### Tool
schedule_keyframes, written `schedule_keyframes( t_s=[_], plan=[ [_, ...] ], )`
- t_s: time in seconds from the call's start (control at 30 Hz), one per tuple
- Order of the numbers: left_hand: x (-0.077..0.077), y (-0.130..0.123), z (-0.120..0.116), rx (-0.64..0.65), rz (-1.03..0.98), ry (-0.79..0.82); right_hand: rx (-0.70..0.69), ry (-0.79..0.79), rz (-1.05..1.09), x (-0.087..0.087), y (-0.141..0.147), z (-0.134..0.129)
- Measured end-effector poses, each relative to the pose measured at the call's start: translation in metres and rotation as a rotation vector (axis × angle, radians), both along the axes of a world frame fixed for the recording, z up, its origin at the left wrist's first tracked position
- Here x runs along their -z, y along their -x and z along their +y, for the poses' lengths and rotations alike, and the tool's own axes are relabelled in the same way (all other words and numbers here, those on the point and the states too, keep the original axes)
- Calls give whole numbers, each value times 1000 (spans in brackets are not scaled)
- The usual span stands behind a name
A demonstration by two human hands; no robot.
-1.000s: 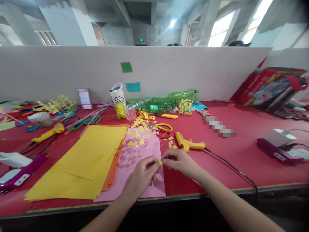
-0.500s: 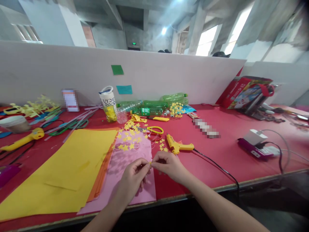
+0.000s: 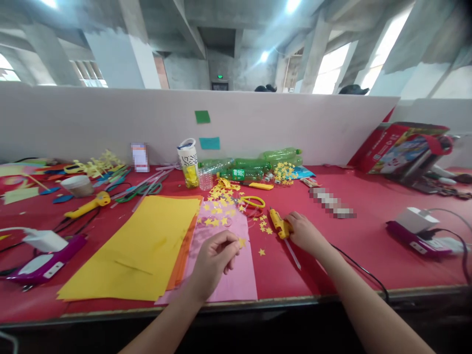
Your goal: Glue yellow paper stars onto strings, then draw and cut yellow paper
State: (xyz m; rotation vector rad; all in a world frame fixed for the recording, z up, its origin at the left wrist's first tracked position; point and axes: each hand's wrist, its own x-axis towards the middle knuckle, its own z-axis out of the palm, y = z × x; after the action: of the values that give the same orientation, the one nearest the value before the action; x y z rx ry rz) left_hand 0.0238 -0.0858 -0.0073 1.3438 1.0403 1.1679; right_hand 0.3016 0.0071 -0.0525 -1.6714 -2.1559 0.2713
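My left hand (image 3: 218, 253) is closed in a pinch over the pink sheet (image 3: 239, 280), with a small yellow paper star (image 3: 242, 242) at its fingertips. On the right, my right hand (image 3: 304, 231) has its fingers round the handle of a yellow hot glue gun (image 3: 279, 223) lying on the red table. A clear glue stick (image 3: 294, 255) shows beside the gun. One loose star (image 3: 261, 252) lies between the two hands. More yellow stars (image 3: 216, 222) are scattered over the top of the pink sheet.
Yellow paper (image 3: 140, 241) lies over orange sheets at left. Green bottles (image 3: 254, 164), a white patterned cup (image 3: 188, 157), yellow-handled scissors (image 3: 256, 201) and a yellow cutter (image 3: 261, 186) are farther back. Power strips (image 3: 47, 268) sit at both sides; the gun's cord (image 3: 359, 265) trails to the front edge.
My right hand has left the left fingertips, moved right and taken hold of the glue gun. My left hand keeps its pinch, the star now visible. The view has shifted left.
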Motion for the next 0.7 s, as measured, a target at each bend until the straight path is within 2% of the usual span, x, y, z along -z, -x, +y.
schedule_keyframes(
  t_s=[0.1, 0.23, 0.33, 0.4, 0.43, 0.5, 0.6, 0.7],
  plan=[
    [-7, 5, 0, -26, -18, -6, 71, -39, 110, -7, -4, -4],
    [-11, 9, -1, -6, -35, -5, 112, -88, 310, -34, 8, -21],
    [-12, 9, -1, 11, -55, 3, 49, -79, 514, -56, 44, -43],
    [-13, 7, -1, 11, -58, 10, -124, 10, 778, -65, 73, -58],
    [-14, 7, -2, 10, -56, 17, -224, 90, 835, -68, 87, -64],
    [-15, 5, -2, 10, -54, 39, -335, 145, 892, -67, 107, -72],
    [-15, 2, -3, 21, -49, 64, -290, 105, 918, -58, 122, -73],
    [-11, -2, -2, 23, -35, 95, -251, 81, 921, -54, 124, -72]
  ],
)
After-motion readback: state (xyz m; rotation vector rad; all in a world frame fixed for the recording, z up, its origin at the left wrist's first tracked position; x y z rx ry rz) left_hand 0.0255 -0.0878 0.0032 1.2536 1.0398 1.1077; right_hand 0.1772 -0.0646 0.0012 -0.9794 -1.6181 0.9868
